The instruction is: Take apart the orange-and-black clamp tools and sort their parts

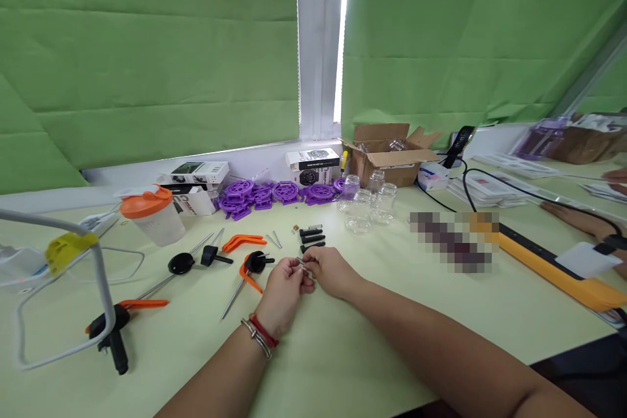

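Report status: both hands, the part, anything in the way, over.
Left hand and right hand meeting, pinching small metal part. Black parts close ahead. Orange-and-black piece near left hand.

Silvery spring (301,262), bright orange handle (247,240)

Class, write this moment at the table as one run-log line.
hands: left hand and right hand together, pinching small metal part | just beyond: black pieces, spring | back: purple parts, clear jars, open box

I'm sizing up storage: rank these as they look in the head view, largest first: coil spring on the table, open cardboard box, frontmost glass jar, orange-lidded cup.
1. Open cardboard box
2. Orange-lidded cup
3. Frontmost glass jar
4. Coil spring
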